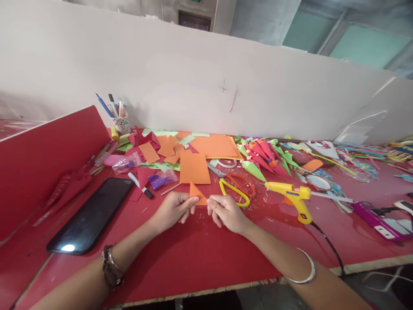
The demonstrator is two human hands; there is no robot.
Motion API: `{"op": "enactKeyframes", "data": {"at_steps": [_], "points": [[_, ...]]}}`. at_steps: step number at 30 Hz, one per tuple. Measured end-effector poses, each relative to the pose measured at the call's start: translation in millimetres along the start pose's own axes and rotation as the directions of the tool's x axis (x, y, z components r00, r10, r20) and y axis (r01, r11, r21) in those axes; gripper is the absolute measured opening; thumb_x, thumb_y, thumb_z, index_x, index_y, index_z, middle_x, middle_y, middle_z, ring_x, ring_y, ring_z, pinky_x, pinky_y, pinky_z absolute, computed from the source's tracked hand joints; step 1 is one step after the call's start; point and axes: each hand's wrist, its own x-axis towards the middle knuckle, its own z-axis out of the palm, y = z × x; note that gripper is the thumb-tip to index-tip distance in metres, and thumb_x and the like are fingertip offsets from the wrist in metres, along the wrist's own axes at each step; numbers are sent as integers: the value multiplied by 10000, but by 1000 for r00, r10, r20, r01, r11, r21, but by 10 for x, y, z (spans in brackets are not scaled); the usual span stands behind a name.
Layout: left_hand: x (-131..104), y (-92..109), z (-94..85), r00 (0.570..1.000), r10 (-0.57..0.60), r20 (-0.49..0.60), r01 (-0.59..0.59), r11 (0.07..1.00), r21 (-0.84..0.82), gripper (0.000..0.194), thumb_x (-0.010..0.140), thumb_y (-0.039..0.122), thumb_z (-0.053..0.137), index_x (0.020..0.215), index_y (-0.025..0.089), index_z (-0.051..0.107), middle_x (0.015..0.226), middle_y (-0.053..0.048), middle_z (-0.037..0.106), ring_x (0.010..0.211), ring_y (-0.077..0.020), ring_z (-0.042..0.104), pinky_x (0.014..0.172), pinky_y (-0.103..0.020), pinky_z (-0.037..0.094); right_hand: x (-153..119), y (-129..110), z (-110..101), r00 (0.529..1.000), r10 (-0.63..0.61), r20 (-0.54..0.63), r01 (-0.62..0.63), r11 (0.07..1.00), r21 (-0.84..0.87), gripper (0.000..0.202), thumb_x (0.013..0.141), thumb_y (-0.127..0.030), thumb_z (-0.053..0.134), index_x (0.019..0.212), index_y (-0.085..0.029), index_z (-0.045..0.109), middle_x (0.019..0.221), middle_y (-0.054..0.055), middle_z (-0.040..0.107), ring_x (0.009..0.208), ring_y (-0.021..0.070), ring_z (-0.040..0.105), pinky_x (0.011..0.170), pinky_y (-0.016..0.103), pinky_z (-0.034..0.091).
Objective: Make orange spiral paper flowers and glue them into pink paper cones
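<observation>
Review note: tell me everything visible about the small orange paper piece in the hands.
The small orange paper piece looks matte, plain and folded, roughly triangular with its point upward. The left hand pinches its left side, the right hand its lower right corner, over the red table; its edges are partly hidden.

Arms, two, bare as far as visible; all places by the dark bracelet.

Dark bracelet, one: on the left forearm; brownish-black, bumpy in outline, with small shiny parts; finer make blurred.

Thin bangle, one: silver-coloured, narrow, rounded, glossy; just beside the dark bracelet, on its hand side.

Left hand, one: ungloved, beyond the dark bracelet along the same arm.

Broad bangle, one: silvery-white, smooth, curved; well to the right of the dark bracelet, on the right forearm.

Right hand, one: ungloved; right of the dark bracelet and farther forward.
</observation>
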Motion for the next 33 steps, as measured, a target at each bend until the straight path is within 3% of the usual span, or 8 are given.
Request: {"op": "enactKeyframes", "data": {"at_steps": [5,14,17,20,22,24,29,33], "points": [[28,-9,-27,999,6,-45,-5,1000,18,419,815,469,397,546,154,459,291,86,368,289,-39,294,377,-150,250,6,-6,18,998,12,65,-15,999,45,335,890,-388,302,687,-172,458,397,-61,473,331,57,365,380,165,313],[55,-42,-46,996,48,-72,-49,999,-13,422,814,492,384,555,163,441,308,81,374,302,-48,310,382,-160,267,64,-99,-117,991,-91,94,109,972,-209,288,879,-318,336,660,-179,461,428,-52,496,376,63,442,430,175,357],[75,-35,-45,995,55,-85,-58,998,-38,415,832,501,326,587,175,407,334,84,372,313,-55,317,384,-166,278,188,-159,-280,986,-160,-36,152,973,-176,295,886,-345,296,715,-186,476,508,-31,539,437,87,501,461,205,405],[94,-42,-55,993,73,-97,-78,996,-52,399,849,490,279,623,182,394,375,80,388,337,-63,346,406,-175,306,360,-196,-391,934,-329,-139,241,868,-434,139,833,-295,429,878,-193,512,805,25,606,733,132,586,675,267,459],[105,-58,-58,990,83,-115,-89,995,-48,382,853,477,269,638,185,388,410,75,403,354,-68,364,415,-181,319,479,-160,-397,935,-352,-27,246,705,-665,298,771,-275,532,1056,-205,486,1069,67,557,993,185,528,834,322,418],[114,-78,-56,986,93,-135,-98,995,-32,363,850,466,277,649,185,390,449,69,420,374,-71,380,422,-186,327,591,-70,-358,962,-264,74,214,554,-805,514,732,-329,589,1193,-197,404,1200,106,470,1110,220,451,895,348,384],[119,-101,-52,983,94,-160,-90,995,33,353,844,455,273,654,185,399,483,58,448,397,-80,408,441,-193,346,774,154,-244,978,-208,27,135,523,-841,447,775,-268,538,1191,-158,417,1151,140,489,1093,239,464,887,370,381],[74,-94,-81,990,44,-138,-30,994,101,378,825,474,302,623,179,425,446,45,477,388,-91,427,447,-197,357,785,152,-222,979,-205,-9,103,529,-842,414,796,-273,512,1186,-168,420,1150,149,474,1048,246,487,863,380,385]]}}
